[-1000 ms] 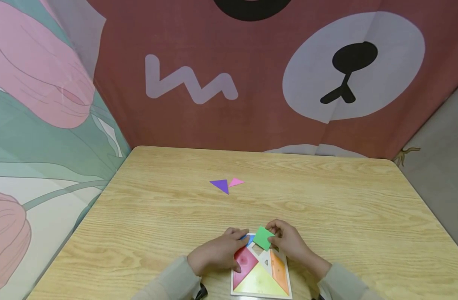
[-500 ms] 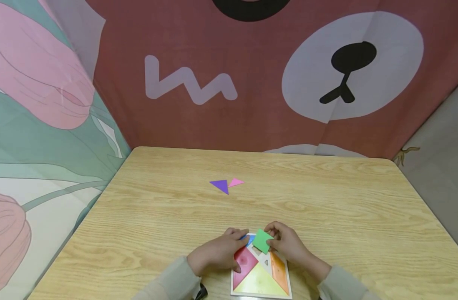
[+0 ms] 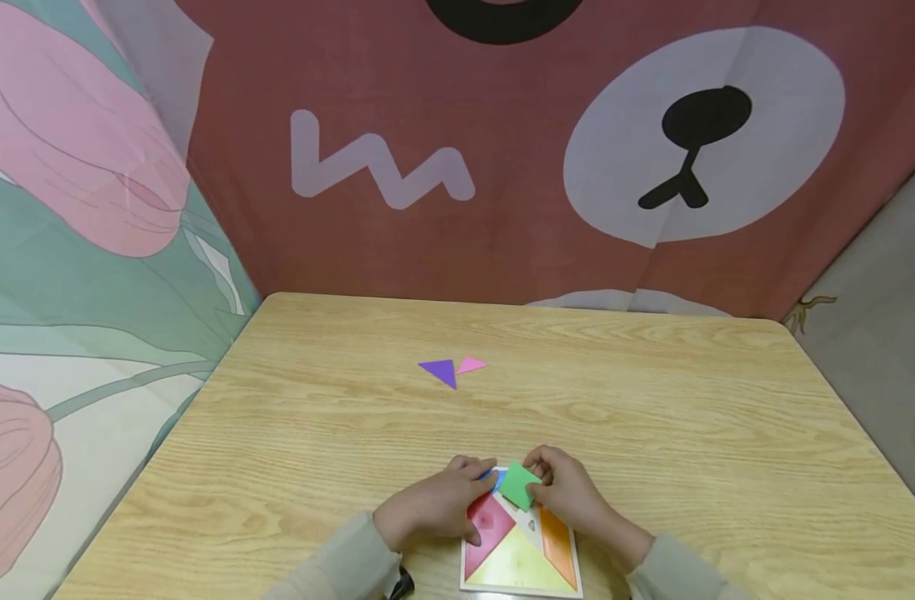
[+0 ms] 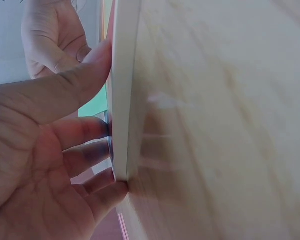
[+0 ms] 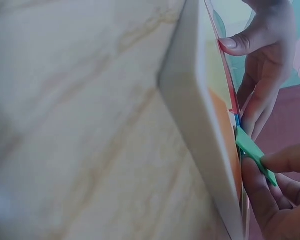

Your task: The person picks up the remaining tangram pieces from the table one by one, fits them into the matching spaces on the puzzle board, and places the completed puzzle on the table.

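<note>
A square tangram board (image 3: 521, 593) lies near the front of the table. In it sit a red triangle (image 3: 490, 523), a yellow triangle (image 3: 522, 565), an orange parallelogram (image 3: 558, 543) and a blue piece (image 3: 500, 478), partly covered by fingers. My left hand (image 3: 441, 502) rests on the board's left side, thumb on the red triangle and fingers over the blue piece and the edge. My right hand (image 3: 572, 495) pinches a green square (image 3: 517, 487) between thumb and fingers. In the right wrist view the green square (image 5: 254, 152) is tilted, its lower edge at the board's surface.
A purple triangle (image 3: 442, 372) and a small pink triangle (image 3: 472, 364) lie close together farther back on the wooden table (image 3: 690, 417). Behind the table hangs a red printed cloth (image 3: 502, 242); a floral cloth (image 3: 90, 317) hangs at the left.
My right hand has moved the green square slightly left and toward me, over the gap in the board. My left hand has stayed in place.
</note>
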The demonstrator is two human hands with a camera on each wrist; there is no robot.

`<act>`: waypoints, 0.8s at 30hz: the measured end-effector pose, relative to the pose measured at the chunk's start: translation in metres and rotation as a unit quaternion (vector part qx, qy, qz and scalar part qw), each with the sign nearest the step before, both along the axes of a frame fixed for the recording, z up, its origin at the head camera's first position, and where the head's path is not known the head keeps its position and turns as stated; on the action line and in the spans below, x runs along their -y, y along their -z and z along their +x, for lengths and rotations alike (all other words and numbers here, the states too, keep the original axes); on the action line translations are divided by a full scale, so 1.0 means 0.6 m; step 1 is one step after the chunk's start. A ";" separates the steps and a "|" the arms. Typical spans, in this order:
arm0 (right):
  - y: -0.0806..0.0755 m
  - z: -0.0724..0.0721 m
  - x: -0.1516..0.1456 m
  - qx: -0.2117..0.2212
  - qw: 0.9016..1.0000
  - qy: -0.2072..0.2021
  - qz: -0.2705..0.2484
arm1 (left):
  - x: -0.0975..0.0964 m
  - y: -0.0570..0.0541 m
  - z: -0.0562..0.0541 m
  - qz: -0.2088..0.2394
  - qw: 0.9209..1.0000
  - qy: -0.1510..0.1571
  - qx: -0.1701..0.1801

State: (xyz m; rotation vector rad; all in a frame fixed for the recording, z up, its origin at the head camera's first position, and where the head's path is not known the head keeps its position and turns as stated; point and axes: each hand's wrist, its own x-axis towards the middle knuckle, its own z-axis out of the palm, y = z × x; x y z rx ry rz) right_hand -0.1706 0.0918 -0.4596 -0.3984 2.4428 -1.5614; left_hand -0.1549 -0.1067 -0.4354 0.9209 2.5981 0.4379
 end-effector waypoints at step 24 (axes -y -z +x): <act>-0.004 0.001 0.007 -0.084 0.986 -0.058 0.135 | 0.001 0.006 -0.002 0.005 1.000 0.000 -0.001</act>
